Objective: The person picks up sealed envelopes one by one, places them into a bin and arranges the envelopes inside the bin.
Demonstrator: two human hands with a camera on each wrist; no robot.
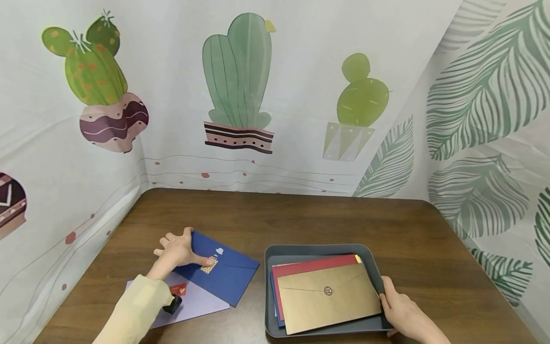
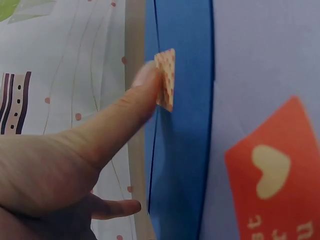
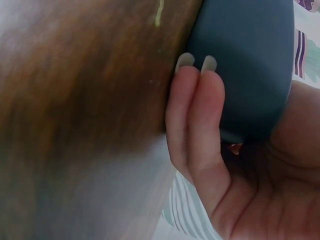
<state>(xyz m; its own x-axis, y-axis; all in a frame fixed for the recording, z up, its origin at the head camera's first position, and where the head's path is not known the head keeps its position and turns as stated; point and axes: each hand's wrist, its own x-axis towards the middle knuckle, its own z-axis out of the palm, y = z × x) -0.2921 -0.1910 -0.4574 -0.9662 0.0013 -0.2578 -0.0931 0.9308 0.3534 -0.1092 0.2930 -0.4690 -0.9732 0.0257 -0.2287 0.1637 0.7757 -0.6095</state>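
In the head view, my left hand point(image 1: 178, 249) is over a blue envelope point(image 1: 227, 272), its fingers spread at the far left corner. Its thumb point(image 2: 135, 97) touches the patterned sticker point(image 2: 167, 80) on the flap. Partly beneath lies a lavender envelope point(image 1: 199, 308) with a red heart label point(image 1: 178, 289). My right hand point(image 1: 404, 308) grips the right side of a dark grey tray point(image 1: 318, 250), thumb at the rim and fingertips against the outer wall. Inside the tray, a gold envelope point(image 1: 326, 306) lies on top of a red envelope point(image 1: 315, 263) and others, mostly covered.
A brown wooden table point(image 1: 275, 215) carries everything. Behind and beside it hangs a white curtain point(image 1: 301, 95) printed with cacti and leaves. A black wrist strap piece point(image 1: 173, 304) sits at the left cuff, above the lavender envelope.
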